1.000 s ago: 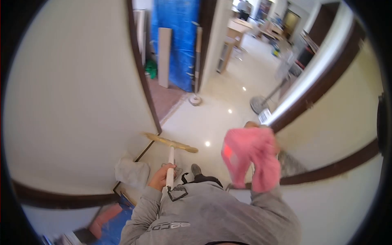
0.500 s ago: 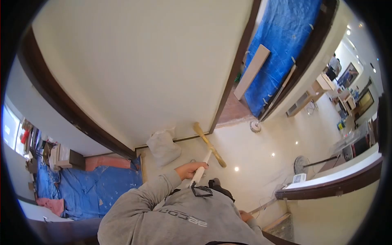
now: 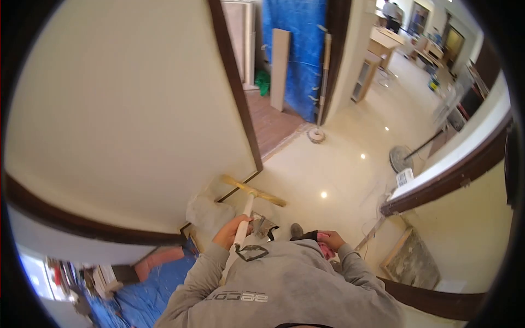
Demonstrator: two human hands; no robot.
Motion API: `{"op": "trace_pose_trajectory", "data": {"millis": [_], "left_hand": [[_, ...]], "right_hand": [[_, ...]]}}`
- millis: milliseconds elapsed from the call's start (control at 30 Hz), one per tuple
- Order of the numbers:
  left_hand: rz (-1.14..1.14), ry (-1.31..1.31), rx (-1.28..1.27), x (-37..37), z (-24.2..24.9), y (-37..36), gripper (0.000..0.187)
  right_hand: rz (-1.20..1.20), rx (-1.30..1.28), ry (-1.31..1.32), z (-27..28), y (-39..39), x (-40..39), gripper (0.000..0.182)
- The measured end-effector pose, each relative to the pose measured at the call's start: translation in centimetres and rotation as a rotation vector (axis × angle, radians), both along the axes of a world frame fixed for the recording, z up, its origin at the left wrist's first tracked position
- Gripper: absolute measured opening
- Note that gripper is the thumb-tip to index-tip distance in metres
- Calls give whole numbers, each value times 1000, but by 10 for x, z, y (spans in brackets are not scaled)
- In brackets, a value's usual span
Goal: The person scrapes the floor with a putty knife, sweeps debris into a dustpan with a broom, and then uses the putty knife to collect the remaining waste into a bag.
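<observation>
My left hand [image 3: 232,230] grips the white handle of a broom [image 3: 245,212]. Its yellow-brown head [image 3: 252,190] rests on the shiny cream floor [image 3: 333,164] beside the wall's base. Held low against my grey sweatshirt, my right hand [image 3: 330,239] is closed on a pink cloth [image 3: 326,251], most of which is hidden by my arm. A black strap loop [image 3: 250,252] hangs from the broom handle near my chest.
A white sack [image 3: 205,210] slumps against the cream wall [image 3: 126,109]. A blue tarp [image 3: 298,49] and leaning boards [image 3: 279,68] fill the doorway ahead. A standing fan [image 3: 404,156], a tape roll [image 3: 316,134] and a dusty board [image 3: 411,262] stand around. People stand far off.
The view swung left and back. The pink cloth, raised high a second ago, now sits low at my waist in my right hand. My left hand keeps hold of the broom.
</observation>
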State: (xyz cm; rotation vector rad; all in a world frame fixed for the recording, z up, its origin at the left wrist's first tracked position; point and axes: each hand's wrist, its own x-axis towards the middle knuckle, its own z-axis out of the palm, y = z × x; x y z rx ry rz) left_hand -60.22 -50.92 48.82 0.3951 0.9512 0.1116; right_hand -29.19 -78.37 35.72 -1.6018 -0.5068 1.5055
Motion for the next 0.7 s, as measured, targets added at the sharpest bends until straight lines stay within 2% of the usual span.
{"op": "trace_pose_trajectory", "data": {"millis": [67,133,167,233,267,333,367,400,433,467,500,567,600,700], "left_hand": [[0,-114,70,4,-2,0,38],[-17,-101,-43,16,-1,5,39],[-56,-108,-48,24,2,7,39],[-6,-31,-80,35,8,10,40],[-27,-33,-70,41,5,11,40],[5,-51,-155,45,1,14,39],[-4,-66,-165,48,6,15,40],[-16,-64,-156,52,6,13,40],[-8,-73,-185,55,7,11,40],[-1,-78,-212,59,9,12,41],[-4,-88,-201,63,18,9,41],[-15,-73,-178,68,20,9,41],[-11,-67,-167,70,20,11,41],[-14,-81,-200,70,13,14,41]], "right_hand": [[-159,28,52,-27,-10,3,39],[-334,45,350,-47,-18,7,33],[-372,50,341,-51,-25,12,33],[-266,-124,266,-58,-34,18,26],[-286,-111,266,-74,-37,24,26],[165,50,185,-120,-43,34,24],[214,-72,148,-104,-38,35,27],[203,-62,148,-88,-32,41,27],[387,-269,-46,-36,-12,48,28],[565,-475,-239,-11,0,50,29],[552,-464,-234,-19,4,51,29],[162,-199,79,-31,16,57,27],[151,-190,78,-35,19,54,27],[-291,126,427,-26,11,30,32]]}}
